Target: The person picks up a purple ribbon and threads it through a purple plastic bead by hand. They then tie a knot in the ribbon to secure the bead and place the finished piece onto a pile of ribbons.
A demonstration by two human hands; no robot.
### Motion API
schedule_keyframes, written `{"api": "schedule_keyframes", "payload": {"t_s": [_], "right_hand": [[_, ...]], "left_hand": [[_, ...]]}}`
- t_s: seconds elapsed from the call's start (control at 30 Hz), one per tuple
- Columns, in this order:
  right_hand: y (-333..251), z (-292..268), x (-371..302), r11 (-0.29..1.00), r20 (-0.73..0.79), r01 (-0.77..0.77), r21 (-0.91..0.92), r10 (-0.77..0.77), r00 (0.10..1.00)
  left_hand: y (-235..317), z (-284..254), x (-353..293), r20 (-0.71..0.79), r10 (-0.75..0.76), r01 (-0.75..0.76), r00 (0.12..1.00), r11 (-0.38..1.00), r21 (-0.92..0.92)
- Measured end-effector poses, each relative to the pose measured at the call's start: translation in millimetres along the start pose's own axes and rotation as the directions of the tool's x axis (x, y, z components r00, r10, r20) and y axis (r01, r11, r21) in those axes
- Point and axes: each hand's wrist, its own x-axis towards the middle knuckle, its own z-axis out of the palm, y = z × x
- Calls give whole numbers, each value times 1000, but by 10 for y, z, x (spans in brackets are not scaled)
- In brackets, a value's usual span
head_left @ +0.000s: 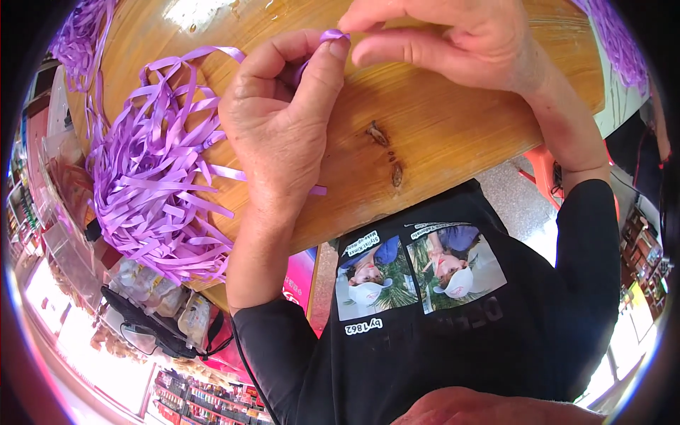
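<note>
Over the wooden table, my left hand (280, 124) is closed, pinching a small folded purple ribbon (334, 35) between thumb and forefinger. A bit more purple shows inside the curled fingers; the rest of that piece is hidden. Just to the right, my right hand (464, 46) reaches toward the ribbon, with thumb and forefinger apart and nothing visible between them. Its other fingers are partly cut off by the top of the view. Left of my left wrist lies a big tangled heap of cut purple ribbons (152, 166), a few strands passing behind the wrist.
The wooden table (439, 134) has dark knots near its front edge. More purple ribbon bundles (79, 39) hang at the far left, with another bunch (620, 42) at the far right. Plastic bags (152, 287) sit below the left edge. An orange-red stool (544, 173) stands at right.
</note>
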Motion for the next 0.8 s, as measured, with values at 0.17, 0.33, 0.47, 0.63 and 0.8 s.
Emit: {"api": "schedule_keyframes", "payload": {"t_s": [0.17,0.33,0.47,0.63,0.8], "right_hand": [[116,77,-55,987,-56,158,3,-158,986],[-118,-20,8,534,295,-715,451,667,684],[-62,-27,3,478,364,-785,393,703,611],[-161,-57,125,232,458,-885,403,786,415],[-159,-28,69,162,453,-824,543,769,450]], "left_hand": [[11,31,13,60,53,-51,997,998,-30],[1,36,17,38,44,-41,998,995,-91],[3,18,29,74,16,-4,997,987,-160],[9,-8,16,148,72,-34,986,969,-244],[-12,-37,48,210,120,-76,970,975,-208]]}}
